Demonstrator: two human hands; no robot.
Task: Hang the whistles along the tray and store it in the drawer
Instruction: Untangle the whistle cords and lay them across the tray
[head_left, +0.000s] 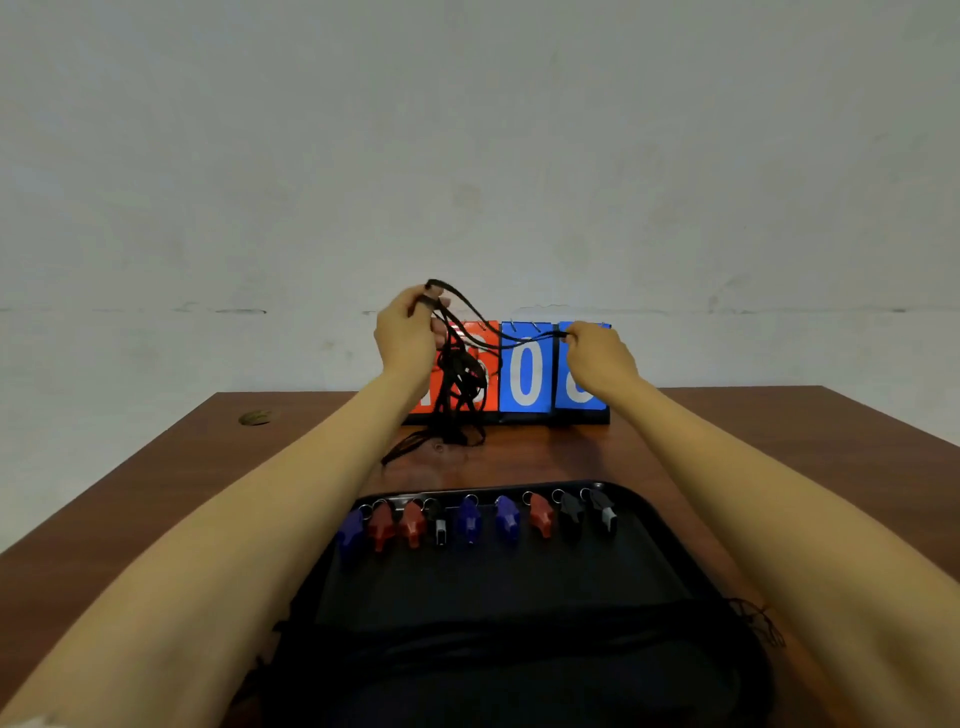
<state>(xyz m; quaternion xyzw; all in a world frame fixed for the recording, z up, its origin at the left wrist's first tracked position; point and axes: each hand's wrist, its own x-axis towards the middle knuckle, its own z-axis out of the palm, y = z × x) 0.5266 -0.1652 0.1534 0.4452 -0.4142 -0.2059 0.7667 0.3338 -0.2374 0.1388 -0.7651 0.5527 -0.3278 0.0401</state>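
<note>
Mid-frame, our left hand (409, 332) grips a tangled bundle of black lanyards (457, 387), and our right hand (597, 358) pinches one strand taut. Behind them stands a flip scoreboard (525, 376). Lower down, whistles (467, 519) line the black tray (493, 584) on the tabletop (156, 493).

Both bare forearms reach forward from the lower corners, converging toward the middle. Left grip (408, 338) is the higher one, back of hand to camera, fingers curled, pinching a bundle of black cords (464, 387) near the fingertips. Right grip (600, 358) sits a little lower, knuckles up, pinching one strand of the cords. Grips apart, with the strand running between them.
</note>
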